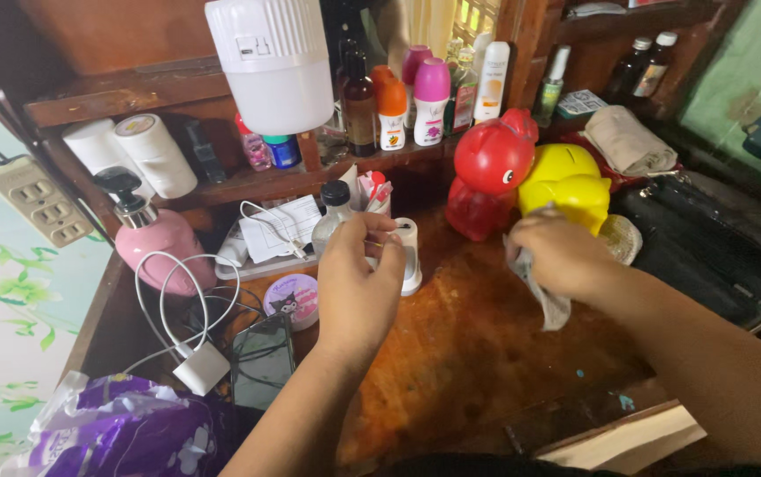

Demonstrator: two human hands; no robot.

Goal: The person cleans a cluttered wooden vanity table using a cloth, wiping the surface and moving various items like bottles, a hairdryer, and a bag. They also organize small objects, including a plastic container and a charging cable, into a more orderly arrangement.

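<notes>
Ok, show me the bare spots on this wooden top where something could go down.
Bare wood on the table lies between the left hand and right hand, toward the near edge. Crowded: the left side with pink pump bottle, cables and phone; the back by the red figure.

Counts on the shelf and surface

I count two animal banks, one red (pixel 489 168) and one yellow (pixel 566 181), two white rolls (pixel 129 150) far left, one pink pump bottle (pixel 155 238), and two dark bottles (pixel 644 62) far right.
</notes>
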